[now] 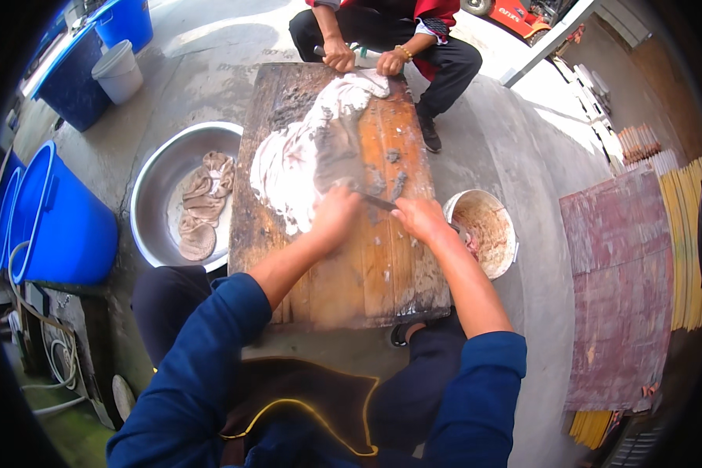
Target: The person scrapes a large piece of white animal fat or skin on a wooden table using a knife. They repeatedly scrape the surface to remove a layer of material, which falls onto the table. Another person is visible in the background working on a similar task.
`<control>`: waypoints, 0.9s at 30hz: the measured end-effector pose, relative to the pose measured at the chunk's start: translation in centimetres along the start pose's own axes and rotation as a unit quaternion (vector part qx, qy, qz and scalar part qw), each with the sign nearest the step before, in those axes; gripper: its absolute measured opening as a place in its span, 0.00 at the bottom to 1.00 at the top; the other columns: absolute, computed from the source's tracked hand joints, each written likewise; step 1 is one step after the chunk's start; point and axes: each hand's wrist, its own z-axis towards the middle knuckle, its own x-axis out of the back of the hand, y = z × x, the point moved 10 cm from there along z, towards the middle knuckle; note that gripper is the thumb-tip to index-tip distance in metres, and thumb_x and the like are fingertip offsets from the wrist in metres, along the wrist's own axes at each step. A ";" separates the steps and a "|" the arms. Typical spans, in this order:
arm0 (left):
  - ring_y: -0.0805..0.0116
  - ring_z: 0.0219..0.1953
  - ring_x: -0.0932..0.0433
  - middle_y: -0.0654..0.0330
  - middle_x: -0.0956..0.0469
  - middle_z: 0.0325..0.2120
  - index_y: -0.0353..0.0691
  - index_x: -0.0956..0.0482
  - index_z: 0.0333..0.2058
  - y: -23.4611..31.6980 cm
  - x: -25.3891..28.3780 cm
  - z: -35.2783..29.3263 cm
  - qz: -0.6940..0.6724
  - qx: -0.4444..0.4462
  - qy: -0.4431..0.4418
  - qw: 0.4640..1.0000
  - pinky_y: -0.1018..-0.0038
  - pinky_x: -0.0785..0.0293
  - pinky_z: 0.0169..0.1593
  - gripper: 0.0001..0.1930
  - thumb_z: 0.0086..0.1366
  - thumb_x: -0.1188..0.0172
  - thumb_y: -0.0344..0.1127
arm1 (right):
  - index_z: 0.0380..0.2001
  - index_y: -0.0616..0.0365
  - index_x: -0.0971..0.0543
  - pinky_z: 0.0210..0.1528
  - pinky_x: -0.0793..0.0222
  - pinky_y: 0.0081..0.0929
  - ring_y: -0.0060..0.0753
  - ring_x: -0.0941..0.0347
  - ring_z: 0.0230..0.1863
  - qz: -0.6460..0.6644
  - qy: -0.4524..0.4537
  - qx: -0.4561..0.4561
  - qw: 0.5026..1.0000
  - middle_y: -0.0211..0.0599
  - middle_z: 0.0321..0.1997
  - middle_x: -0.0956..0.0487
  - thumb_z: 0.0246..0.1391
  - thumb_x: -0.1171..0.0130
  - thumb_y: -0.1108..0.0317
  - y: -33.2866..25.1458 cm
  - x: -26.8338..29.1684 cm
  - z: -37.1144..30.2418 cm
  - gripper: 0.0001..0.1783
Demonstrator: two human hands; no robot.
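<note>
A white, wrinkled soft sheet (pixel 288 168) that looks like animal skin lies over the left and middle of a wooden board (pixel 335 288). A dark-bladed scraping knife (pixel 378 202) spans the gap between my hands, by the sheet's near right edge. My right hand (pixel 423 220) is closed round its right end. At the other end my left hand (pixel 338 212) is closed, beside a greyish-brown part of the sheet. Both hands' undersides are hidden. Grey scraps (pixel 398 185) lie on the board right of the sheet.
Opposite, a co-worker's hands (pixel 339 56) work at the sheet's far end. A metal basin (pixel 150 207) holding brownish folded pieces stands left of the board. On the right is a white bucket (pixel 509 261) of pale scraps. Blue tubs (pixel 74 226) stand far left, reddish boards (pixel 620 288) far right.
</note>
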 end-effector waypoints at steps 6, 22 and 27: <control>0.49 0.46 0.28 0.51 0.28 0.35 0.37 0.26 0.33 1.2 -0.7 0.1 0.030 -0.059 -0.033 0.997 0.58 0.29 0.47 0.07 0.56 0.40 0.29 | 0.32 0.51 0.23 0.38 0.30 0.55 0.58 0.23 0.38 -0.038 -0.003 0.040 0.998 0.45 0.32 0.19 0.63 0.44 0.55 0.3 1.2 2.0 0.12; 0.51 0.45 0.27 0.57 0.25 0.35 0.40 0.22 0.32 -0.5 0.1 0.1 -0.085 -0.034 -0.086 0.992 0.60 0.26 0.47 0.08 0.58 0.33 0.35 | 0.43 0.44 0.19 0.49 0.29 0.46 0.50 0.24 0.51 -0.013 -0.060 -0.013 0.998 0.37 0.44 0.17 0.64 0.46 0.47 6.4 0.6 6.2 0.16; 0.52 0.44 0.27 0.58 0.25 0.34 0.41 0.20 0.34 -0.5 0.8 0.5 -0.022 -0.053 -0.012 0.998 0.60 0.26 0.46 0.08 0.57 0.33 0.35 | 0.40 0.50 0.21 0.47 0.30 0.51 0.56 0.24 0.48 0.023 -0.032 -0.056 0.998 0.45 0.42 0.18 0.64 0.45 0.50 5.3 0.7 2.5 0.16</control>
